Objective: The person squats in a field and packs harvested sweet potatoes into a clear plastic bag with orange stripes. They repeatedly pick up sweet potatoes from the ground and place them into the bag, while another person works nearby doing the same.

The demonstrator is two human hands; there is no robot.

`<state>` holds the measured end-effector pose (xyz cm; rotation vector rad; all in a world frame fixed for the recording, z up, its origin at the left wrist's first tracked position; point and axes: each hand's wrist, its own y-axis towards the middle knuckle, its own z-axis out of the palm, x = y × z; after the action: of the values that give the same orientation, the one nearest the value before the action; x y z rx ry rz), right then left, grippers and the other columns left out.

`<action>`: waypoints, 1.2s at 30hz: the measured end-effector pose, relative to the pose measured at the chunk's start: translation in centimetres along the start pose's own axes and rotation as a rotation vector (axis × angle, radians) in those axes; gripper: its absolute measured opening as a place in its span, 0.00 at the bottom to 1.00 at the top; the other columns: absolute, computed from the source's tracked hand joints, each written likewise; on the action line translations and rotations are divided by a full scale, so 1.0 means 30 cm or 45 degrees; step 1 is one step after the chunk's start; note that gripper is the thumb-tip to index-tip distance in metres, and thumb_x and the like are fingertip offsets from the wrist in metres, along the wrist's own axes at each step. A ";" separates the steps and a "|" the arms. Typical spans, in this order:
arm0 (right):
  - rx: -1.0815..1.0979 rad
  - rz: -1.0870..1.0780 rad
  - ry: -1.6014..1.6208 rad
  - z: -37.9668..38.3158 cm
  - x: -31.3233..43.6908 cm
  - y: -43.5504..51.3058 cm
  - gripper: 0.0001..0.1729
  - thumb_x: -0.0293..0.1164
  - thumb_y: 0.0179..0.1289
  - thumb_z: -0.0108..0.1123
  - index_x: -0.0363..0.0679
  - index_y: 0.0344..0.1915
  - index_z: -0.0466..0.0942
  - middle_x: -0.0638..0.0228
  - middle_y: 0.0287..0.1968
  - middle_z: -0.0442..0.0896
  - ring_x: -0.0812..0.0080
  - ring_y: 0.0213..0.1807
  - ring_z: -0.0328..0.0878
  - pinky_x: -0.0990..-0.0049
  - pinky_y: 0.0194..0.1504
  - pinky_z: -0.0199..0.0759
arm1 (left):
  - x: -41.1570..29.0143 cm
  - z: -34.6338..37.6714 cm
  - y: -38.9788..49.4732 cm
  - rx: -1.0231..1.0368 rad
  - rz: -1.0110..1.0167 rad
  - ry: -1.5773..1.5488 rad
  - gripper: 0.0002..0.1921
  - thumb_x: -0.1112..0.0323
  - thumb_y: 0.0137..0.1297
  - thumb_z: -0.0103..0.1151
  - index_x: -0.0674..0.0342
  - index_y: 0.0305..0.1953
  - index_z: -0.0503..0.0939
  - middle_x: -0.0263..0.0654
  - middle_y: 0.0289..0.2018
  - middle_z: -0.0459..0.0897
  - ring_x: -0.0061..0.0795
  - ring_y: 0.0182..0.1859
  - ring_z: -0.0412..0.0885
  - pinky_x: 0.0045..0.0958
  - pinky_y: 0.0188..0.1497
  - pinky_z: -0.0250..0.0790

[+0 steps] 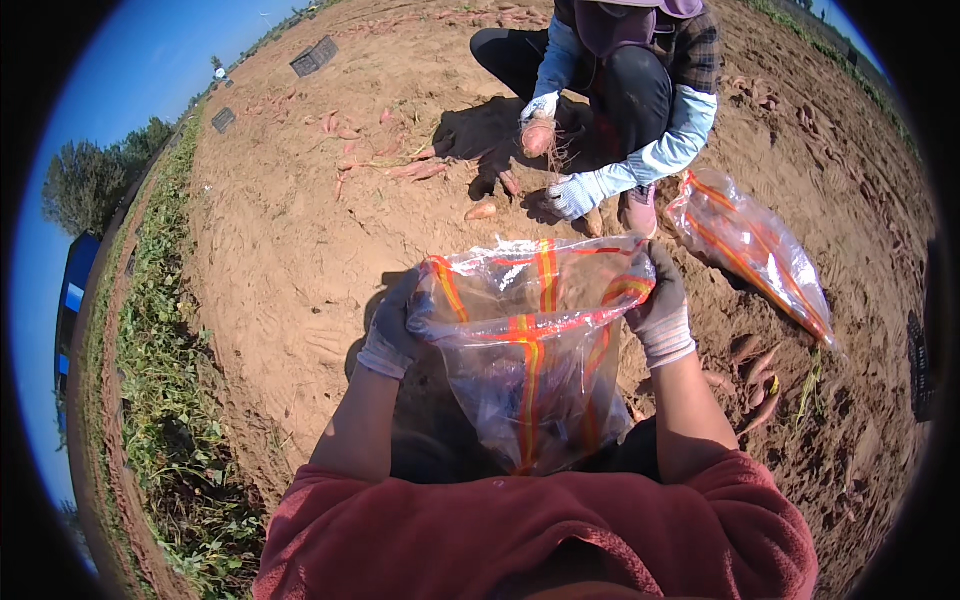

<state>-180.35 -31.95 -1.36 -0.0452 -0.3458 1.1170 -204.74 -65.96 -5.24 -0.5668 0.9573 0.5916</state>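
Note:
A clear plastic bag point(480, 375) with orange and yellow stripes hangs between my two gloved hands, its mouth spread wide. My left hand point(394, 319) grips the rim on the left side. On the opposite side, my right hand point(664, 304) holds the rim, bunching some of the film. No contents can be made out through the glossy film. Beyond the bag's far edge, a single sweet potato point(481, 211) lies on the soil. Several more sweet potatoes point(754, 379) rest in a group to the right of my right forearm.
A co-worker point(637, 97) squats opposite, one gloved hand holding a rooty sweet potato point(537, 139). Another striped plastic bag point(757, 247) lies at right. Sweet potatoes point(420, 169) are scattered at far left of the co-worker. Black crates point(314, 57) stand farther off; green vines point(161, 360) border the left.

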 end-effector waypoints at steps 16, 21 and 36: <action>0.013 -0.052 -0.012 -0.013 0.000 0.008 0.11 0.40 0.77 0.57 0.46 0.49 0.79 0.72 0.36 0.85 0.69 0.37 0.85 0.64 0.43 0.83 | 0.057 -0.164 0.061 -0.204 0.258 0.763 0.20 0.48 0.78 0.55 0.53 0.61 0.79 0.34 0.42 0.88 0.31 0.34 0.84 0.41 0.40 0.80; -0.003 -0.082 -0.063 -0.020 0.017 0.008 0.11 0.40 0.77 0.57 0.46 0.49 0.79 0.72 0.36 0.85 0.69 0.35 0.84 0.66 0.41 0.83 | 0.042 -0.056 0.067 -0.126 -0.021 -0.009 0.19 0.48 0.78 0.54 0.53 0.59 0.79 0.32 0.37 0.87 0.28 0.28 0.81 0.38 0.35 0.78; -0.018 -0.053 -0.076 0.059 0.006 -0.033 0.11 0.39 0.78 0.56 0.46 0.48 0.79 0.71 0.35 0.85 0.69 0.36 0.84 0.66 0.41 0.82 | -0.009 0.019 0.016 0.134 -0.163 -0.525 0.23 0.48 0.79 0.52 0.57 0.64 0.77 0.36 0.53 0.86 0.35 0.47 0.85 0.46 0.53 0.79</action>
<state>-179.93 -32.47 0.56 -0.0169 -0.4062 1.0765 -204.87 -65.31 -4.83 -0.3878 0.5549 0.5136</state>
